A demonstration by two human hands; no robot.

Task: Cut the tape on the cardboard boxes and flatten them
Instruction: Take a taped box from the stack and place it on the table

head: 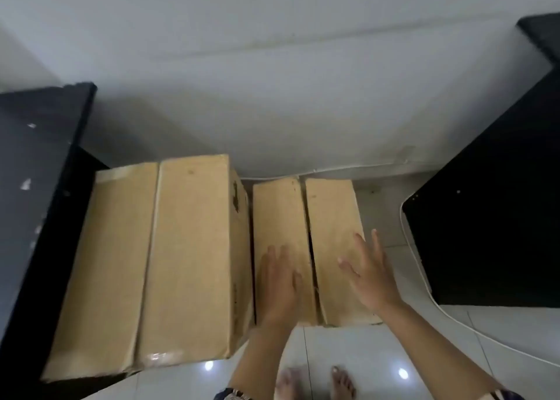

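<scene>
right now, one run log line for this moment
left hand flat on smaller cardboard box | right hand open above it | flap seam open | larger box taped

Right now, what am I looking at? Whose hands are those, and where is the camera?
The camera sits on a person's head and looks down, so you see their own arms and bare feet. Two brown cardboard boxes stand on the shiny white tiled floor: a big tall brown box on the left and a smaller, lower brown box beside it, with a dark gap between its top flaps. The left hand lies flat on the smaller box's left flap. The right hand is open, fingers spread, over the right flap. Neither hand holds anything. Black furniture stands at both sides.
</scene>
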